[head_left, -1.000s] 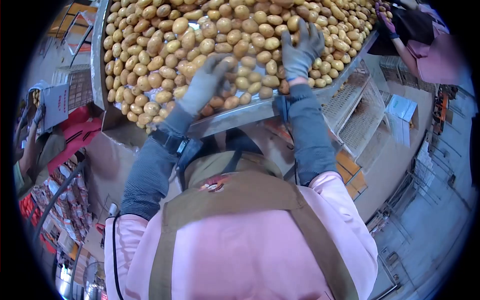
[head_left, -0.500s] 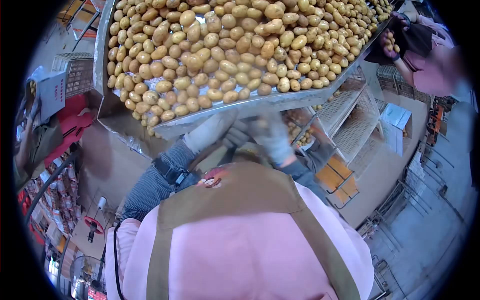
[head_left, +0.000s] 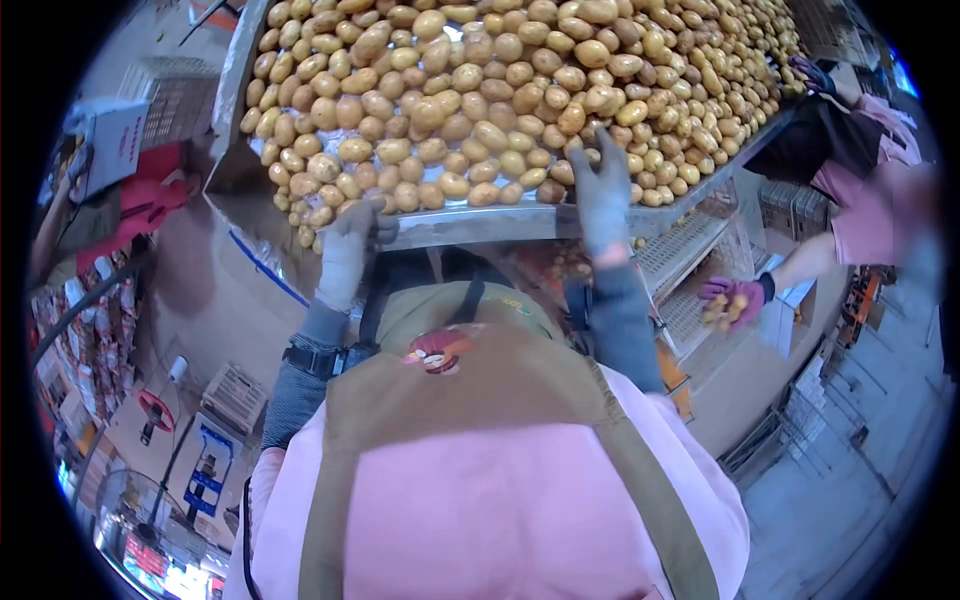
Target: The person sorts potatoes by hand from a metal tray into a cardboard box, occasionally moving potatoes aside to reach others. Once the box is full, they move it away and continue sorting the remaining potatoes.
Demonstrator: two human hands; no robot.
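Note:
Potatoes (head_left: pixel 470 110) cover a large metal-edged sorting table in front of me. My left hand (head_left: pixel 346 250), in a grey-white glove, is at the near metal rim (head_left: pixel 470 228), its fingertips by the potatoes at the left; whether it holds anything is hidden. Further right, my right hand (head_left: pixel 603 200), gloved in grey, reaches over the rim with its fingers apart on the potatoes, and no potato is gripped in it.
At the right, a co-worker's purple-gloved hand (head_left: pixel 735 303) holds several potatoes near perforated crates (head_left: pixel 685 260). Another person with a white box (head_left: pixel 112 145) is at the left. A blue-framed device (head_left: pixel 207 468) stands on the floor lower left.
My hands have moved apart from below the rim, the right one up onto the potatoes and the left one to the rim's left part. The co-worker's potato-filled hand has moved down from the table.

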